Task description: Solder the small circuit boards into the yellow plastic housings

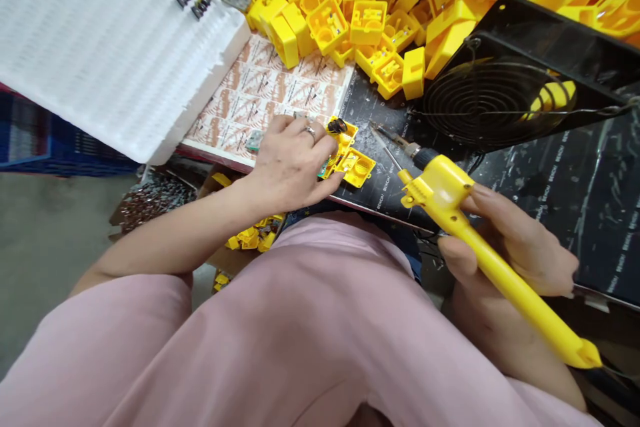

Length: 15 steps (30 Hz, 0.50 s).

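Observation:
My right hand (520, 240) is wrapped round a yellow soldering gun (480, 250), whose metal tip and thin feed tube point left over the bench. My left hand (297, 163) rests at the bench's front edge, its fingers curled over small yellow plastic casings (357, 168). A black coiled part (337, 125) sits by the upper casing. A bit of green circuit board shows between my fingers and the casings; the rest is hidden under the hand. Another small green board (253, 140) lies left of my knuckles.
Many yellow casings (325, 20) are heaped along the back. A black fan (480, 100) with a wire guard stands at the right. A white foam tray (115, 47) holding a few black parts is at the left. Below the bench, boxes hold metal pieces (155, 203) and yellow parts (255, 235).

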{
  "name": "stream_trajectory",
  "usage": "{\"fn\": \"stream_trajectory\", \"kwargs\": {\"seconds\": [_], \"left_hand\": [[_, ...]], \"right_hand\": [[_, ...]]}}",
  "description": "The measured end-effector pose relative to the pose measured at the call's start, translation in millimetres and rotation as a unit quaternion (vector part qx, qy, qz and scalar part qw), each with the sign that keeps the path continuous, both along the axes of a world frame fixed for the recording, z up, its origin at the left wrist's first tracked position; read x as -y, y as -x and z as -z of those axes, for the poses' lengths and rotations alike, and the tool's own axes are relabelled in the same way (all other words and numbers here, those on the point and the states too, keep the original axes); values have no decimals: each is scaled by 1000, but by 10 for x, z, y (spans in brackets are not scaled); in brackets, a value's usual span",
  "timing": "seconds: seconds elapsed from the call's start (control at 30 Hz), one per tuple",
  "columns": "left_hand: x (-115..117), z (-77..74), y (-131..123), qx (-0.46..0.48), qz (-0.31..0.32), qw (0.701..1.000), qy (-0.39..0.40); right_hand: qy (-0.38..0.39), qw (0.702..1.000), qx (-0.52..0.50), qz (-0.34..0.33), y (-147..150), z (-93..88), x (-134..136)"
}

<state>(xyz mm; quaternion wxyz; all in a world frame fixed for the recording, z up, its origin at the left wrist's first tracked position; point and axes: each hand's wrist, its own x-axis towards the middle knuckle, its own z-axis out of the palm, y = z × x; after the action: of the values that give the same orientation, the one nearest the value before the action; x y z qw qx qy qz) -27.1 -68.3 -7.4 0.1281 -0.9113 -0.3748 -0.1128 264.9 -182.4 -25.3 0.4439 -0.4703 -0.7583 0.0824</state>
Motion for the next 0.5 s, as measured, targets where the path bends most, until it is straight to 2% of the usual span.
{"fn": "stream_trajectory", "kwargs": {"seconds": [0.13, 0.3, 0.4, 0.5], "left_hand": [[-33, 26, -15, -15, 35, 999, -30], [-70, -16, 58, 14, 74, 997, 1], [-55, -20, 106, 19, 75, 997, 27], [-50, -15, 133, 47, 105, 993, -18]], "right_hand": [[-34, 998, 0, 58, 188, -154, -105], [-40, 995, -3, 90, 193, -170, -32], [-35, 996, 7, 78, 158, -176, -5], [-54, 997, 26, 53, 122, -179, -18]]}}
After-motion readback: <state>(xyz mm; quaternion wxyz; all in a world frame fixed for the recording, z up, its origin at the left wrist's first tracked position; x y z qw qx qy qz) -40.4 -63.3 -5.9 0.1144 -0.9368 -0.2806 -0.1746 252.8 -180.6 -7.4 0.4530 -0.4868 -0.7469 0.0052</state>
